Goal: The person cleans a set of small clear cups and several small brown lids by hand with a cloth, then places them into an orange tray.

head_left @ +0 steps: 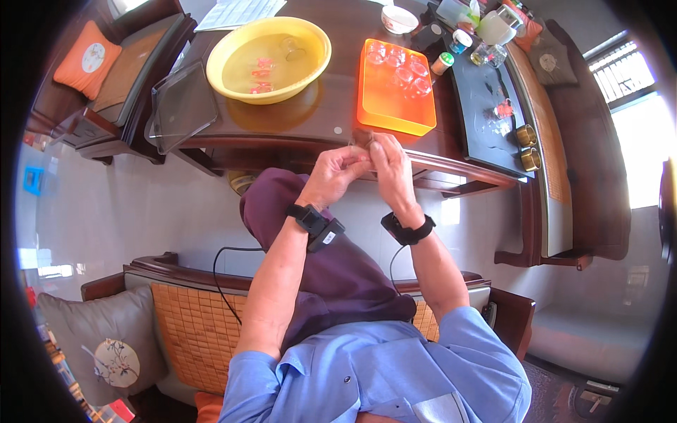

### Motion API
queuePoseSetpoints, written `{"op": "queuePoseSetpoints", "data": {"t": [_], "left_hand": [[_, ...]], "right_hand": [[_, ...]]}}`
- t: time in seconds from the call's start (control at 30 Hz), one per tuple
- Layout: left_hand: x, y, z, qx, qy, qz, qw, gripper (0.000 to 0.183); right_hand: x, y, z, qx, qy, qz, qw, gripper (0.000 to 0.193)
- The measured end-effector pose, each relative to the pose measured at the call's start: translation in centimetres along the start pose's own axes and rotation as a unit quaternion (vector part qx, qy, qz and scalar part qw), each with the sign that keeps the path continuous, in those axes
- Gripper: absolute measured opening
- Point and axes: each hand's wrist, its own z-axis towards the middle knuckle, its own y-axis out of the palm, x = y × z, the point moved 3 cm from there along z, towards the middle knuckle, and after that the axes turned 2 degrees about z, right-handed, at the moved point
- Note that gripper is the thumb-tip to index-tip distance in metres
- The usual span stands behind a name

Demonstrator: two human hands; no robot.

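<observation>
My left hand and my right hand meet just in front of the table's near edge, both with bent fingers. Pinched between their fingertips is a small brownish thing, mostly hidden, so its kind is unclear. Right beyond the hands stands an orange tray with several clear glass cups grouped in its far part. Farther left, a yellow basin holds water, with a clear glass lying in it and red patterns showing at its bottom.
A clear, dark-edged tray or lid overhangs the table's left edge. On the right lies a black tea tray with two gold-coloured cups and a small red figure. Jars, a kettle-like container and a white bowl stand behind.
</observation>
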Motion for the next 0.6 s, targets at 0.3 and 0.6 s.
{"op": "queuePoseSetpoints", "data": {"t": [0.3,0.6], "left_hand": [[0.9,0.5,-0.5,0.014,-0.029,0.209,0.977,0.017],[2.7,1.9,-0.7,0.002,0.033,0.128,0.991,0.026]], "right_hand": [[-0.8,-0.6,-1.5,0.014,-0.169,-0.265,0.949,0.031],[1.6,-1.1,0.8,-0.077,0.295,0.346,0.887,0.041]]}}
